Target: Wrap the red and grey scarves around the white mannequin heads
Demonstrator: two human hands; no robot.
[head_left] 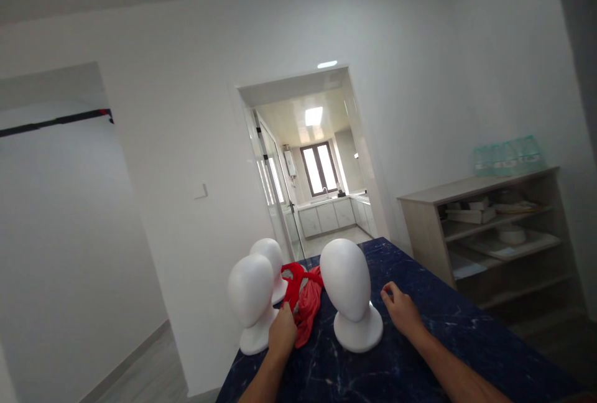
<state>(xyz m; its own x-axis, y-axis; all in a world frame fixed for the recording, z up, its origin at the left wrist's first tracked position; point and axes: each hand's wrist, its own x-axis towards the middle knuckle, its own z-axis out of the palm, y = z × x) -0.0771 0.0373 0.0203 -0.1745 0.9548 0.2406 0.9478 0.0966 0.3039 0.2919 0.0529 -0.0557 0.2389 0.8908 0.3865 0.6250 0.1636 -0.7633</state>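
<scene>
Left hand pinches the red cloth near the table's 9 o'clock edge; right hand rests loosely curled, empty, at 3 o'clock of the head.

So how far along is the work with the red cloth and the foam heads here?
Done: nothing visibly; all three white mannequin heads, nearest, left and rear, are bare. In hand: the left hand touches the red cloth, bunched on the dark marble table between the heads; whether it grips is unclear. The right hand rests beside the nearest head, holding nothing. Left: the cloth is on no head yet.
</scene>
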